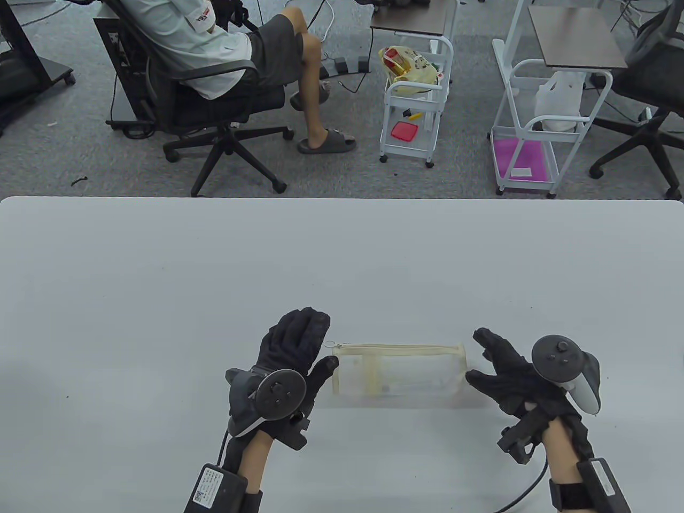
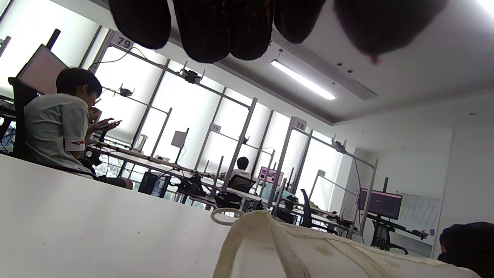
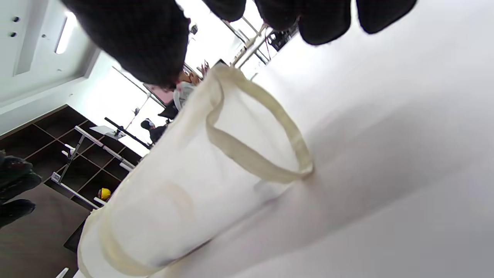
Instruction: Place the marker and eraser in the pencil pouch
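Note:
A translucent cream pencil pouch point(image 1: 398, 370) lies flat on the white table point(image 1: 214, 278), its zipper edge along the far side with a ring pull point(image 1: 331, 344) at its left end. It also shows in the left wrist view point(image 2: 308, 251) and the right wrist view point(image 3: 185, 185). Faint pale shapes show through its mesh; I cannot tell what they are. My left hand point(image 1: 307, 347) is open just left of the pouch, thumb near its corner. My right hand point(image 1: 489, 360) is open just right of it, fingers spread. Neither hand holds anything. No loose marker or eraser shows on the table.
Beyond the table's far edge are a seated person in an office chair point(image 1: 214, 96), two white carts point(image 1: 414, 101) and a black chair at the right point(image 1: 649, 96).

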Motion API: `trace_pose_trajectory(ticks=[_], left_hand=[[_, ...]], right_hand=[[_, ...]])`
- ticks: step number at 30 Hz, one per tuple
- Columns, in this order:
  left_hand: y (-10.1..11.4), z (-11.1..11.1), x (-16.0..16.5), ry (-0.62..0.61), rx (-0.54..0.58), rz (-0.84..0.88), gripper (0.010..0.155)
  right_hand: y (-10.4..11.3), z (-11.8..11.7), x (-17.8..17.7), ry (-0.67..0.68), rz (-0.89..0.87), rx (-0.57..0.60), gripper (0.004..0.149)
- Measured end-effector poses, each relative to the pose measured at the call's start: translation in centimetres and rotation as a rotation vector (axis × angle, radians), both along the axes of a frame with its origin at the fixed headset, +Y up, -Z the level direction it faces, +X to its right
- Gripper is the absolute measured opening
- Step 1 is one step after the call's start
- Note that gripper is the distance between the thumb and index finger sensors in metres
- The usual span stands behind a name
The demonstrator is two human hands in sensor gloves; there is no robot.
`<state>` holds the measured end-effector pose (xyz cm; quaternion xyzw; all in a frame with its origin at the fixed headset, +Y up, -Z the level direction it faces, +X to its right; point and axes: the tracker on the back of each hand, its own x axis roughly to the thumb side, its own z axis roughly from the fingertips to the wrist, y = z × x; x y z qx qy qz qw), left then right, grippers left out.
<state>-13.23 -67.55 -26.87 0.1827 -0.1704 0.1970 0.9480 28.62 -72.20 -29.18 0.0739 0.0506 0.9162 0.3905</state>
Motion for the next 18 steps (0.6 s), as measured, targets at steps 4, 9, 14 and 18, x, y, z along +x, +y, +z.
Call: trace_pose_trajectory(ticks=[4,9,14,18], left_hand=[[0.0,0.1,0.3,-0.013,-0.009,-0.012,0.076],[0.2,0.5,0.9,-0.046,-0.011,-0.016,0.082],[0.6,1.1,1.4,-0.063,0.019,-0.028,0.085],[0.7,1.4,1.7,-0.073,0.027,-0.024,0.085]], right_hand=[[2.5,1.3,-0.1,-0.044,0.101,0.244,0.088],[4.7,3.1,-2.0,-0.008,0.165,0.448,0.095],[5.3,4.2,-4.1,0.051,0.226,0.539,0.096],[5.0,4.3,-5.1,0.078,0.247,0.546,0.095]])
